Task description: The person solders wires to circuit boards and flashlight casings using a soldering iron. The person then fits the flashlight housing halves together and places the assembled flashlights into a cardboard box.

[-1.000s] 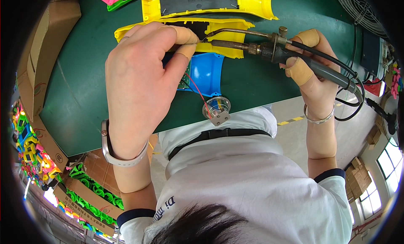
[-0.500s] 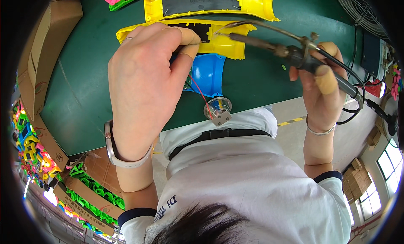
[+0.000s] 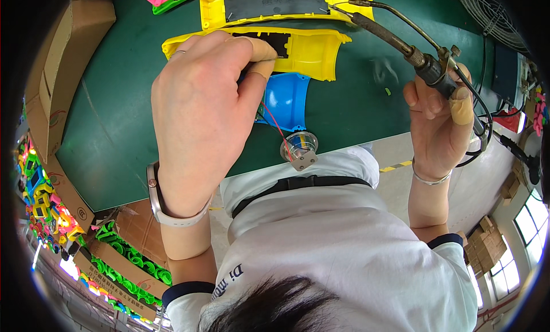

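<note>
Soldering iron (image 3: 401,40) sits in the right hand (image 3: 441,120), fingers wrapped tight round its handle, tip lifted above the green table (image 3: 114,126) and clear of the work. The left hand (image 3: 200,109) pinches thumb and forefinger together at the black opening of the yellow shell (image 3: 309,51), apparently holding a wire end there. Red and blue wires (image 3: 275,123) run down past the blue part (image 3: 286,100) to a small motor (image 3: 299,149) near the table edge. Judging by this, a joint is being lined up; the tip would need to come down precisely beside the pinched fingers.
</note>
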A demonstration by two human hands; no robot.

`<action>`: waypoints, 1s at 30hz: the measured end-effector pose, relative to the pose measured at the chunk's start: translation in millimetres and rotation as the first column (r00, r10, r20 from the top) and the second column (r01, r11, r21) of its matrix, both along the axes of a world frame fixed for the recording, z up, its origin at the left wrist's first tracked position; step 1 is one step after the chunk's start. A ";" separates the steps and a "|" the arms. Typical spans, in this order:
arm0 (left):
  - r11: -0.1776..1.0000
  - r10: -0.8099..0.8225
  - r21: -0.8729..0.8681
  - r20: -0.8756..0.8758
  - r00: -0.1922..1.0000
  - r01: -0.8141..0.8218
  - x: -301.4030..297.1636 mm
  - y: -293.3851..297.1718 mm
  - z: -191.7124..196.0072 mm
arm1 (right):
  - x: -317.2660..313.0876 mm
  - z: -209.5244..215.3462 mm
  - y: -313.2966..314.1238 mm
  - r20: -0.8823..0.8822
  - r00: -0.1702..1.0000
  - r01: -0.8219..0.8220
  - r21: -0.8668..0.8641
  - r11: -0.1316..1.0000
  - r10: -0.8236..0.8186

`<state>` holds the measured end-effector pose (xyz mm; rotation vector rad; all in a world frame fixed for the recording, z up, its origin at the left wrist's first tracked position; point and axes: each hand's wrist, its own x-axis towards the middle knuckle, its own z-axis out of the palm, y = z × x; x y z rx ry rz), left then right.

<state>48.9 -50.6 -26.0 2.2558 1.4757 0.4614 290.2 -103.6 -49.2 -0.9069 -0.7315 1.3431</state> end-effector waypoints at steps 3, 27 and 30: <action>1.000 0.001 -0.006 0.002 1.000 -0.001 0.5 -0.5 0.6 | -0.4 -0.5 0.0 -0.013 1.000 0.008 -0.010 1.000 -0.008; 0.900 -0.176 0.396 -0.056 0.983 0.183 -70.3 -26.4 -28.0 | -7.4 -14.4 -10.7 -0.233 0.970 0.084 0.034 0.996 -0.073; 0.908 -0.124 0.382 -0.150 0.981 0.173 -55.3 -33.3 -12.6 | 3.8 -8.1 -14.6 -0.067 0.988 0.146 0.130 0.981 -0.138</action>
